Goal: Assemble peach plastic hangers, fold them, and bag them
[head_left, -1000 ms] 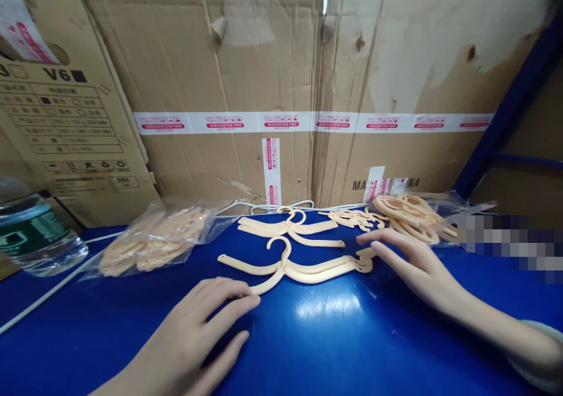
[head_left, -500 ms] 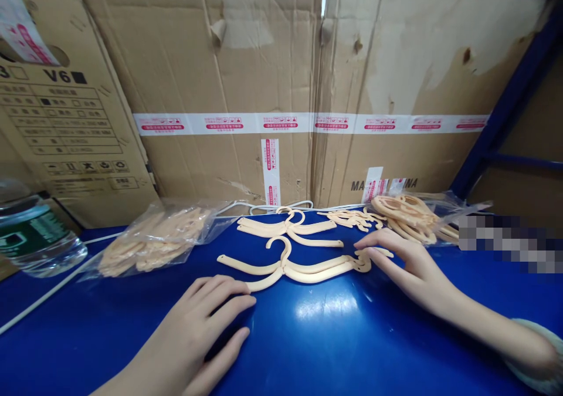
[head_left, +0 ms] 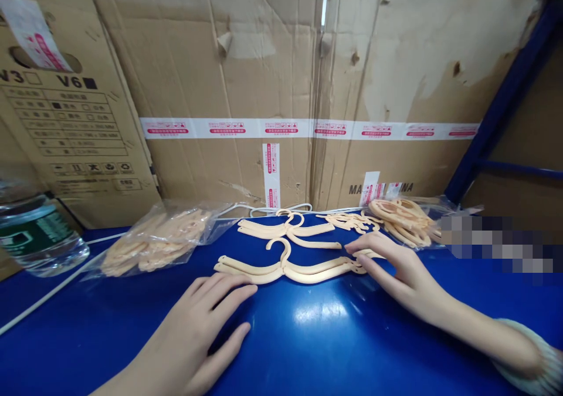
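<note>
A cream plastic folding hanger [head_left: 316, 273] lies on the blue table, its hook pointing away from me. Both of its sides show paired arms lying close together. My left hand [head_left: 211, 320] rests with its fingers stretched out against the near left arm, fingertips touching it. At the hanger's right end, my right hand [head_left: 396, 267] has thumb and forefinger a little apart over a small cream clip-like piece, partly hidden by the fingers. Just behind lies a second cream hanger [head_left: 264, 228], one right arm swung out from the other.
Loose cream pieces [head_left: 347, 221] lie behind my right hand. Clear bags of cream parts sit at left [head_left: 162, 237] and right [head_left: 404, 223]. A water bottle [head_left: 35, 232] stands far left, near a white cable [head_left: 53, 295]. Cardboard [head_left: 237, 173] walls the back.
The hanger's near left arm has swung up beside its partner, with my left fingers following it. My right hand has shifted slightly left, toward the hanger's right end.
</note>
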The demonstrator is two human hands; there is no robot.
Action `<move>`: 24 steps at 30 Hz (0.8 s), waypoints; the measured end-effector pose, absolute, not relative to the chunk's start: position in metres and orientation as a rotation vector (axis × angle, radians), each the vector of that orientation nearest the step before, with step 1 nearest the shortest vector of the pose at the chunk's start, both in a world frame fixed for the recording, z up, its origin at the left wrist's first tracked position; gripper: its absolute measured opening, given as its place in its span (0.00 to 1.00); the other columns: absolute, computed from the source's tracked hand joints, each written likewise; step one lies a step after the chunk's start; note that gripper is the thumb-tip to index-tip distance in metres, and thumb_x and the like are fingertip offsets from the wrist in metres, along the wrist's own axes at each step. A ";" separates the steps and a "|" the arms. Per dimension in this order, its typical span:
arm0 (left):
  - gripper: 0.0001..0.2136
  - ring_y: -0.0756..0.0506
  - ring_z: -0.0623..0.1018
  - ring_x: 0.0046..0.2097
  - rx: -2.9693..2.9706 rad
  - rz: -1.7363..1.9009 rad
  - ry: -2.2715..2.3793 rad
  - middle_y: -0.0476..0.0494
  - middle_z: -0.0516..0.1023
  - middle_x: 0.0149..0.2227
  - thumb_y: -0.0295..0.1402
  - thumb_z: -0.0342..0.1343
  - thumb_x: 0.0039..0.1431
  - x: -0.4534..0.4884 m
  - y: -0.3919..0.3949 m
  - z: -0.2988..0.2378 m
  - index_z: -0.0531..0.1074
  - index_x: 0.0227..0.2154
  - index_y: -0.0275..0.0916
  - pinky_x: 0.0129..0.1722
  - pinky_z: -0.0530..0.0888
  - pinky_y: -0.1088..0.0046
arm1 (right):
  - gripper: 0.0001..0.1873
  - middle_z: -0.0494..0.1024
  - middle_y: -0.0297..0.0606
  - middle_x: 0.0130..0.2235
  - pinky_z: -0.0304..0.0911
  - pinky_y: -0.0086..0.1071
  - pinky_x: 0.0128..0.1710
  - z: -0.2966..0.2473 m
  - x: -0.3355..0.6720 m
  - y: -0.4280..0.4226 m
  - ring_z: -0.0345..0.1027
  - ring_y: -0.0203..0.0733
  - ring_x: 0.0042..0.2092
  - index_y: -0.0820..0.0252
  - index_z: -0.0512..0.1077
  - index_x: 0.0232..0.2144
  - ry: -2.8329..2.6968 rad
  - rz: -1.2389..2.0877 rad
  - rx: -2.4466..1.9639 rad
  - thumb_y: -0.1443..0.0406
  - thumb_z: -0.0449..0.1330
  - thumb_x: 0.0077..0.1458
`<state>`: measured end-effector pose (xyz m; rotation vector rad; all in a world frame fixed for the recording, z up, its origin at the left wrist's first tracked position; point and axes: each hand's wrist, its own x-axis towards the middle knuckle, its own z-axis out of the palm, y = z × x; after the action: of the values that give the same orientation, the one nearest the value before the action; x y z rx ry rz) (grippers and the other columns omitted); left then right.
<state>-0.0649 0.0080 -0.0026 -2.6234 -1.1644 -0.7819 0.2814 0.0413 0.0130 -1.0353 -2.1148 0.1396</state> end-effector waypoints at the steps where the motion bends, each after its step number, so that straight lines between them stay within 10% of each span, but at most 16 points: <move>1: 0.17 0.39 0.75 0.52 -2.625 -0.777 -1.163 0.46 0.75 0.53 0.33 0.51 0.63 -0.065 0.008 -0.003 0.68 0.54 0.48 0.50 0.71 0.59 | 0.10 0.78 0.40 0.43 0.67 0.40 0.46 0.014 0.283 0.045 0.72 0.46 0.46 0.55 0.71 0.44 -2.099 0.144 -1.050 0.63 0.51 0.65; 24: 0.20 0.41 0.73 0.53 -2.716 -0.759 -1.023 0.45 0.74 0.55 0.29 0.49 0.63 -0.063 -0.003 0.005 0.63 0.58 0.47 0.52 0.69 0.60 | 0.06 0.79 0.38 0.30 0.64 0.33 0.32 0.011 0.263 0.116 0.70 0.41 0.30 0.61 0.77 0.33 -2.384 0.121 -1.260 0.69 0.60 0.53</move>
<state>-0.0628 -0.0034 0.0050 -2.7156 -1.0232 -0.7592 0.2628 0.1164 0.0106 -1.2604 -2.3844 0.1207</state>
